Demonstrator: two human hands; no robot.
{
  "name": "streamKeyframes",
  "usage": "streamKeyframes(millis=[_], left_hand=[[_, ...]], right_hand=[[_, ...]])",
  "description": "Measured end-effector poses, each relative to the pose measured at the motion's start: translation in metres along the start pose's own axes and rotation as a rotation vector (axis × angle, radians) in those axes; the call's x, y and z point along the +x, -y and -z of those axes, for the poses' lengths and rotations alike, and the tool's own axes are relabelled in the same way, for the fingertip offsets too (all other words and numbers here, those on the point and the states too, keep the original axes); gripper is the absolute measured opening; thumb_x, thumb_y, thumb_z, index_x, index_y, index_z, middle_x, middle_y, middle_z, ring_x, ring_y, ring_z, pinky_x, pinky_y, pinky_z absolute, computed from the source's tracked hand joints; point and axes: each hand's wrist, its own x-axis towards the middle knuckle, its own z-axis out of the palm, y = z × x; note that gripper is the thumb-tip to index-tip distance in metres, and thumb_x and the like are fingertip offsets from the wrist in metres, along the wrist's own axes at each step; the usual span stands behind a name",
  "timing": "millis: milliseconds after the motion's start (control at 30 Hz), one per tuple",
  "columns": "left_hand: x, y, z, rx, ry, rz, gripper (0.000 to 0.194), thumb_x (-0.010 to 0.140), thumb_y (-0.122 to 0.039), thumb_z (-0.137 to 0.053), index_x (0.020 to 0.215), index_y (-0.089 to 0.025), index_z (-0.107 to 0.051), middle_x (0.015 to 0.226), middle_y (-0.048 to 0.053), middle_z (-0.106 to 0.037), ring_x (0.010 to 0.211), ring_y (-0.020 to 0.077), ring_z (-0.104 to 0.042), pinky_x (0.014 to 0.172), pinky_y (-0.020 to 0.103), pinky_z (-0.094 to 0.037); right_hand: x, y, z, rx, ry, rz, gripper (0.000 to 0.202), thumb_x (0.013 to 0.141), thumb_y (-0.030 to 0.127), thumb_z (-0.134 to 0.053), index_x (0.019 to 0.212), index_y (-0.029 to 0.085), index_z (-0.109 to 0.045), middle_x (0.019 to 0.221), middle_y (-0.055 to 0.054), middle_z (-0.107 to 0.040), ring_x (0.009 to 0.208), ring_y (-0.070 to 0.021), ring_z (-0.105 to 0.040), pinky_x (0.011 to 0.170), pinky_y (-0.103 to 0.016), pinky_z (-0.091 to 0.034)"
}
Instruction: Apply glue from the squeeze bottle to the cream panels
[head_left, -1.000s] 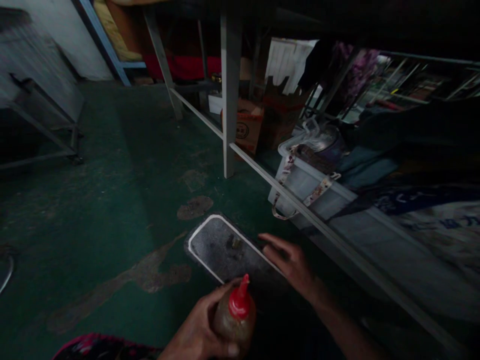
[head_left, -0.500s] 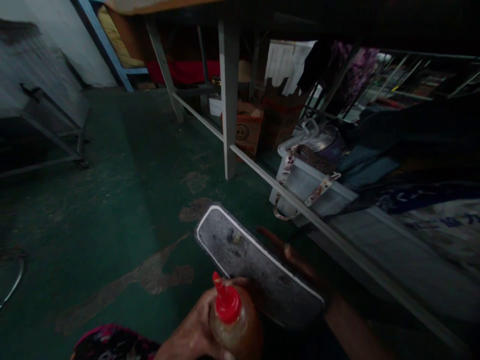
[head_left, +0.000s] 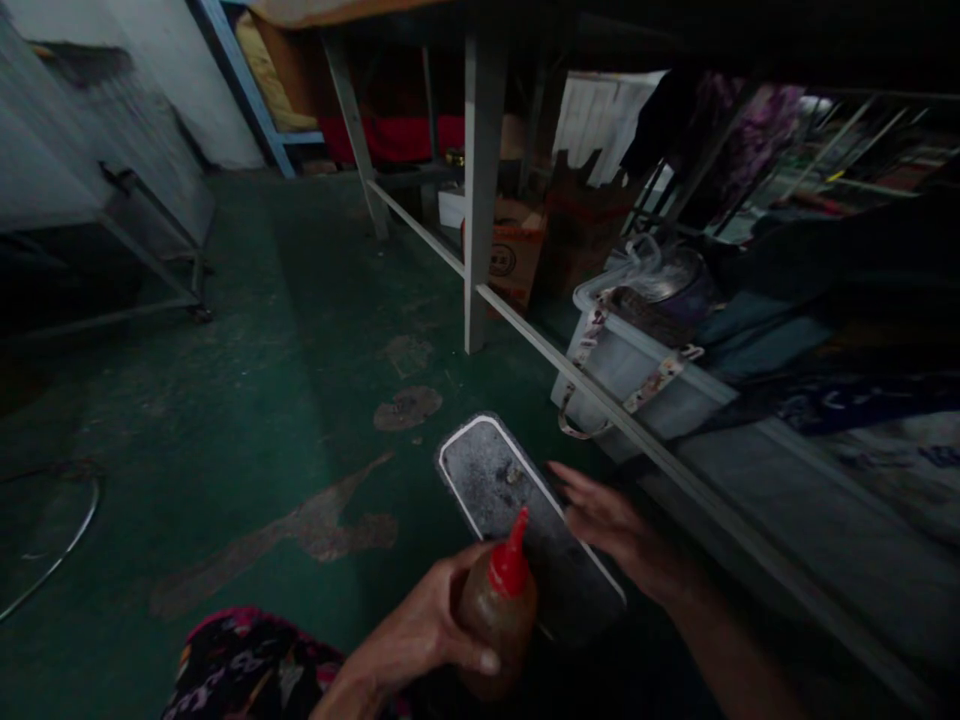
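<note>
My left hand (head_left: 431, 625) is wrapped round a squeeze bottle (head_left: 491, 625) with a red nozzle cap and a brownish content. The bottle leans a little to the right, its tip above a long dark grey slab (head_left: 484, 465) with a white line round its edge. A small pale lump (head_left: 514, 473) shows on the slab's top. My right hand (head_left: 619, 535) is at the slab's right edge, fingers stretched out and apart. I cannot tell if they touch it. The slab's near end is lost in shadow.
A white table leg (head_left: 480, 200) and a low crossbar (head_left: 555, 355) run along the right. Behind the bar stand a pale plastic bin (head_left: 637, 370) and a cardboard box (head_left: 517, 255). A metal-framed cart (head_left: 161, 250) is at left on the green floor (head_left: 247, 420).
The bottle's nozzle has swung from leaning left to leaning right, over the slab. My right hand's fingers show more clearly beside the slab. The whole view has shifted slightly.
</note>
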Motion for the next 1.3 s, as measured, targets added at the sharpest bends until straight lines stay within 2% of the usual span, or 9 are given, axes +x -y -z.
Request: streamKeyframes(millis=[133, 367, 533, 600, 867, 1000, 1100, 1200, 1300], left_hand=[[0.004, 0.0, -0.005, -0.03, 0.009, -0.011, 0.075, 0.045, -0.021, -0.086, 0.115, -0.018, -0.059, 0.108, 0.004, -0.065, 0.105, 0.0266, -0.054, 0.094, 0.036, -0.036], [0.003, 0.003, -0.01, -0.191, 0.02, -0.009, 0.084, 0.039, -0.02, -0.088, 0.117, -0.02, -0.057, 0.106, 0.004, -0.064, 0.103, 0.0256, -0.055, 0.09, 0.034, -0.037], [-0.009, 0.003, 0.0, -0.28, -0.132, -0.023, 0.091, 0.029, -0.018, -0.089, 0.114, -0.022, -0.058, 0.105, 0.004, -0.065, 0.102, 0.0259, -0.055, 0.086, 0.032, -0.039], [-0.011, 0.0, 0.002, -0.288, -0.2, -0.04, 0.091, 0.031, -0.02, -0.089, 0.116, -0.021, -0.056, 0.106, 0.006, -0.065, 0.102, 0.0263, -0.055, 0.086, 0.032, -0.039], [0.004, 0.005, -0.003, -0.107, -0.236, -0.101, 0.078, 0.042, -0.022, -0.084, 0.115, -0.018, -0.055, 0.105, 0.005, -0.063, 0.1, 0.0255, -0.054, 0.085, 0.031, -0.039], [0.01, 0.007, -0.004, -0.065, -0.227, -0.117, 0.077, 0.043, -0.024, -0.083, 0.114, -0.017, -0.055, 0.099, 0.004, -0.063, 0.092, 0.0227, -0.055, 0.078, 0.029, -0.041], [0.011, 0.006, -0.005, -0.043, -0.231, -0.116, 0.078, 0.046, -0.028, -0.082, 0.117, -0.017, -0.053, 0.101, 0.005, -0.063, 0.094, 0.0241, -0.054, 0.08, 0.03, -0.04], [0.008, 0.008, -0.004, -0.041, -0.273, -0.111, 0.082, 0.045, -0.03, -0.082, 0.12, -0.017, -0.052, 0.108, 0.006, -0.063, 0.102, 0.0273, -0.053, 0.086, 0.032, -0.039], [0.003, 0.01, 0.001, -0.098, -0.316, -0.063, 0.084, 0.045, -0.035, -0.081, 0.122, -0.018, -0.05, 0.105, 0.007, -0.064, 0.1, 0.0287, -0.057, 0.086, 0.034, -0.041]], right_hand=[[-0.001, -0.005, -0.024, -0.018, -0.059, 0.012, 0.048, 0.057, 0.032, -0.079, 0.1, 0.017, -0.064, 0.084, -0.006, -0.072, 0.075, -0.021, -0.066, 0.067, -0.031, -0.051], [0.01, -0.004, -0.007, 0.036, -0.219, 0.041, 0.051, 0.052, 0.03, -0.08, 0.098, 0.016, -0.064, 0.075, -0.006, -0.07, 0.067, -0.0223, -0.066, 0.06, -0.033, -0.052], [0.018, 0.001, 0.034, 0.066, -0.692, 0.183, 0.058, 0.045, 0.04, -0.079, 0.097, 0.02, -0.062, 0.088, -0.004, -0.07, 0.084, -0.0252, -0.065, 0.077, -0.042, -0.051], [0.016, 0.002, 0.036, 0.062, -0.771, 0.217, 0.058, 0.046, 0.037, -0.08, 0.099, 0.021, -0.062, 0.093, -0.004, -0.069, 0.088, -0.0255, -0.064, 0.084, -0.045, -0.049], [-0.019, 0.015, -0.044, -0.154, -0.812, 0.538, 0.031, 0.071, 0.03, -0.07, 0.1, 0.024, -0.062, 0.1, -0.007, -0.069, 0.09, -0.0252, -0.065, 0.083, -0.044, -0.053], [-0.022, 0.0, -0.067, -0.17, -0.52, 0.566, 0.028, 0.081, 0.023, -0.06, 0.108, 0.028, -0.056, 0.128, -0.005, -0.053, 0.115, -0.0247, -0.052, 0.095, -0.042, -0.047], [-0.018, -0.009, -0.072, -0.132, -0.383, 0.475, 0.026, 0.083, 0.024, -0.058, 0.109, 0.027, -0.056, 0.122, -0.006, -0.057, 0.11, -0.0242, -0.056, 0.093, -0.039, -0.049], [-0.016, 0.001, -0.064, -0.057, -0.512, 0.432, 0.025, 0.078, 0.028, -0.064, 0.102, 0.025, -0.058, 0.104, -0.007, -0.067, 0.095, -0.0246, -0.063, 0.082, -0.038, -0.054], [-0.013, 0.018, -0.045, -0.004, -0.752, 0.554, 0.031, 0.076, 0.027, -0.065, 0.105, 0.027, -0.054, 0.107, -0.005, -0.066, 0.098, -0.024, -0.062, 0.085, -0.04, -0.051]])
